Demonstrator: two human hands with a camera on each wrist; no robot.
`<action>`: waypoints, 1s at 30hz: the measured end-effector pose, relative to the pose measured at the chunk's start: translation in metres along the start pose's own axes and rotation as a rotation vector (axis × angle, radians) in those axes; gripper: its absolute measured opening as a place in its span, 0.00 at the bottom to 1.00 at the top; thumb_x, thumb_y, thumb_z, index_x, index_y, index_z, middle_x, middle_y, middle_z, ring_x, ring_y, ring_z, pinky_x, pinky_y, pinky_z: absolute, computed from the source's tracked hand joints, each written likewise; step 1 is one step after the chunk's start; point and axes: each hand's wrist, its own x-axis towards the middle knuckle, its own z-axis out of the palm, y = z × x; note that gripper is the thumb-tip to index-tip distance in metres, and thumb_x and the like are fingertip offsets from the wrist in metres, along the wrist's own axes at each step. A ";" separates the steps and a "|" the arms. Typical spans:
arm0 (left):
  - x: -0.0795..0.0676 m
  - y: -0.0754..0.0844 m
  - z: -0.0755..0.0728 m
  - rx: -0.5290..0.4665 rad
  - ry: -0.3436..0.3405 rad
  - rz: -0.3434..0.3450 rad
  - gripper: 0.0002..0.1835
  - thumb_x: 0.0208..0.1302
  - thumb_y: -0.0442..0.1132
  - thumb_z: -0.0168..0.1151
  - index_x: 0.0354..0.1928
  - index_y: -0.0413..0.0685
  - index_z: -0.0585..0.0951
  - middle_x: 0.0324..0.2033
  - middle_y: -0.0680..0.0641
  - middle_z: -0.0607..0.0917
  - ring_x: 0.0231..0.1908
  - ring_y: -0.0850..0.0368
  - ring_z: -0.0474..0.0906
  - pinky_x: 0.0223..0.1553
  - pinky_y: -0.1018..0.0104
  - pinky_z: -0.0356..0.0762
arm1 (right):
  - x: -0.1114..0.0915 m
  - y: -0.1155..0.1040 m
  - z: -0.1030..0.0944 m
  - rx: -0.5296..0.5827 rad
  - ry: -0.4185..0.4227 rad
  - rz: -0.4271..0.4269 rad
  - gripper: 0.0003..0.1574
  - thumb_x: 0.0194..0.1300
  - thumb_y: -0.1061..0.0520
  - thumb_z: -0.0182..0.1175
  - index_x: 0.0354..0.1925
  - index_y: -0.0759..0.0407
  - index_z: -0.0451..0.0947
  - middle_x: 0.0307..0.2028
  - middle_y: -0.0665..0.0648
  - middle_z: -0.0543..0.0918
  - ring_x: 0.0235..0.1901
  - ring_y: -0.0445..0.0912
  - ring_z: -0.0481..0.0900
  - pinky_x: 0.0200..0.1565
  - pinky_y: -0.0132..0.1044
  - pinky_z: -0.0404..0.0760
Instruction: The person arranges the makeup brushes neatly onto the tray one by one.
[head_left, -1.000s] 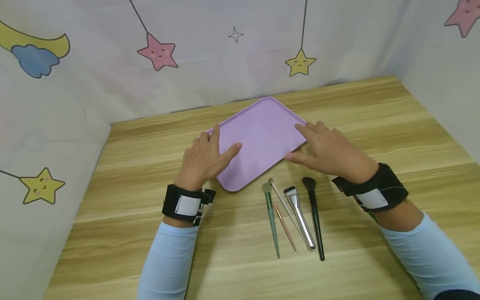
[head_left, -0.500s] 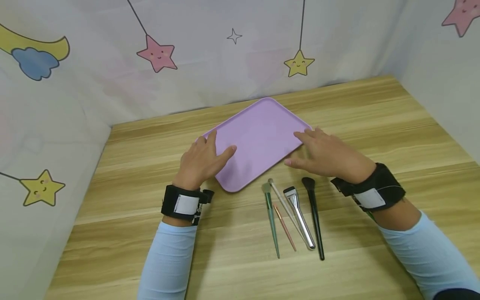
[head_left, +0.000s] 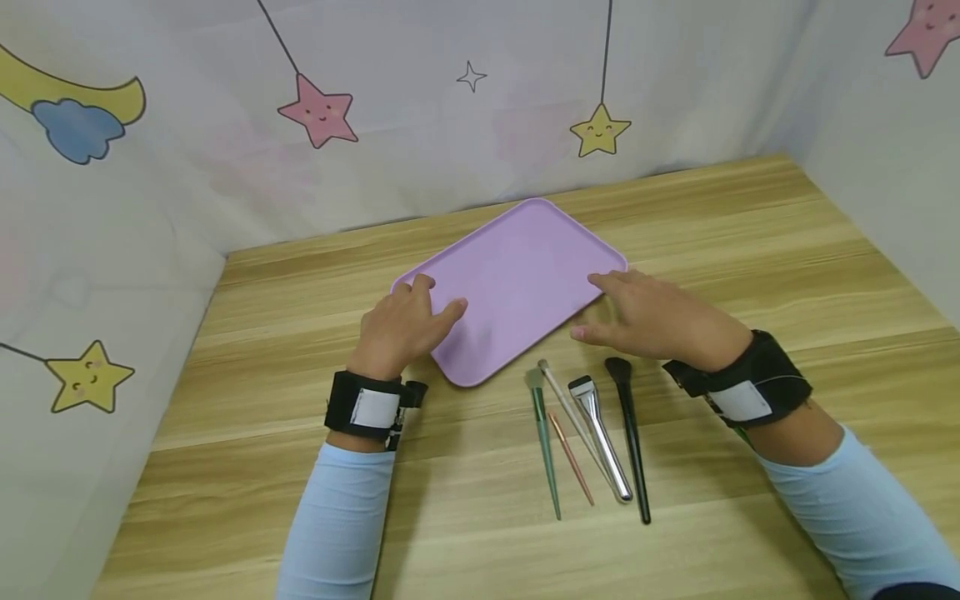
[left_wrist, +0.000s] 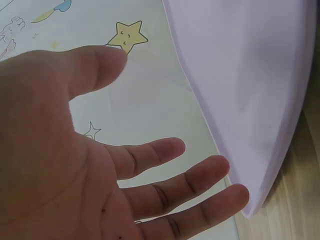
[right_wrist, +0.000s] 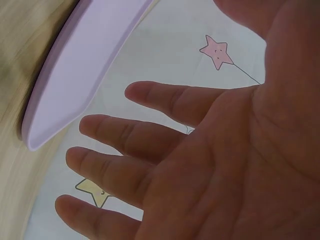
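Note:
A light purple tray (head_left: 517, 275) lies at an angle on the wooden table, one long edge towards the back wall. My left hand (head_left: 401, 329) is over its left end, fingers spread and holding nothing. At the tray's right corner is my right hand (head_left: 648, 317), thumb and fingers apart, palm bare. In the left wrist view the fingers (left_wrist: 200, 175) overlap the tray's tip. The right wrist view has the fingers (right_wrist: 125, 135) apart from the tray (right_wrist: 75, 70). In front of the tray lie a green brush (head_left: 543, 450), a silver flat brush (head_left: 603, 437) and a black brush (head_left: 632, 437).
Between those brushes lie a thin copper-coloured brush (head_left: 572, 458) and a slim pale brush (head_left: 573, 417). The wooden table (head_left: 262, 350) meets a white curtain (head_left: 420, 167) printed with stars at the back and sides.
Both hands have shifted slightly back towards the person, uncovering more of the tray's left and right corners. The brushes stay put.

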 end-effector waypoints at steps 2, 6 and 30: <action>0.001 0.000 0.000 0.011 -0.004 -0.008 0.37 0.62 0.67 0.42 0.60 0.44 0.66 0.52 0.39 0.73 0.41 0.47 0.73 0.37 0.46 0.74 | 0.000 0.000 0.000 0.014 -0.008 0.002 0.55 0.61 0.30 0.51 0.65 0.72 0.53 0.62 0.74 0.61 0.61 0.62 0.57 0.60 0.58 0.60; 0.001 -0.003 0.000 0.029 -0.011 -0.024 0.34 0.63 0.63 0.45 0.56 0.41 0.69 0.47 0.40 0.77 0.38 0.48 0.74 0.33 0.49 0.74 | 0.000 0.000 0.002 0.033 -0.016 0.000 0.54 0.62 0.31 0.51 0.66 0.72 0.52 0.63 0.73 0.61 0.62 0.61 0.57 0.60 0.57 0.59; 0.003 -0.015 0.000 0.123 0.017 -0.177 0.28 0.65 0.58 0.44 0.16 0.45 0.71 0.16 0.46 0.73 0.17 0.52 0.70 0.14 0.62 0.64 | 0.001 -0.002 0.005 0.011 -0.013 -0.030 0.51 0.62 0.34 0.53 0.65 0.72 0.54 0.60 0.73 0.65 0.59 0.60 0.63 0.57 0.56 0.66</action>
